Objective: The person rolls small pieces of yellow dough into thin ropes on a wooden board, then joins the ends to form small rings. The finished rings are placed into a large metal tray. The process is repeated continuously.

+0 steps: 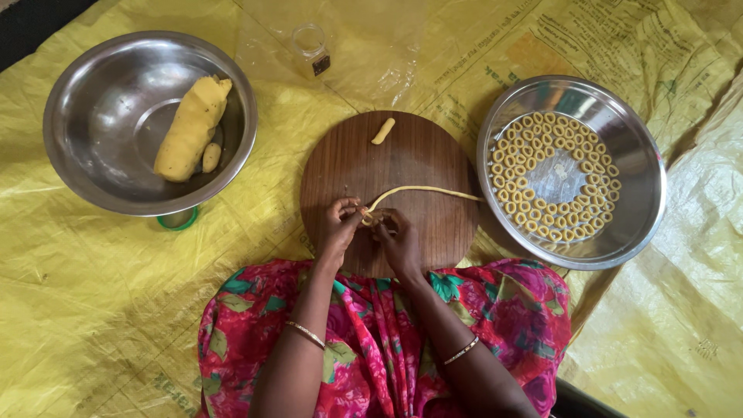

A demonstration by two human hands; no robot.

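Dough rope (pixel 422 190) is laid across the round wooden board (pixel 348 162), running from the hands out to the board's right edge, where it touches the rim of the steel tray. Its near end is pinched by both hands at the board's lower middle. Left hand (pixel 338 226) is closed, fingertips on the rope end. Right hand (pixel 397 238) is closed too, fingers curled on the same end, just beside the left. A small curl of dough is seen between the fingertips; its exact shape can't be told.

Surroundings:
- Short dough stub (pixel 383 131) is lying alone near the board's top edge, well apart from the hands.
- Steel tray (pixel 642 201) is set right of the board, touching or nearly touching it. Small dough rings (pixel 520 172) are packed in it in curved rows around a bare centre.
- Steel bowl (pixel 85 93) is placed far left, well apart from the board. A large dough lump (pixel 190 128) is leaned inside it, with a small dough piece (pixel 210 157) just beside the lump's lower end.
- Green lid-like ring (pixel 179 220) is partly hidden under the bowl's near rim.
- Small clear jar (pixel 312 48) with a dark square label is seen above the board, on a clear plastic sheet (pixel 371 46).
- Everything is laid on a yellow printed sheet (pixel 93 310); the faint print on it is green and red, mostly upper right.

Nothing is blocking the path between hands and tray except the rope itself. Lap in pink floral cloth (pixel 371 340) is pressed against the board's near edge. Thin bangles are worn on both wrists.
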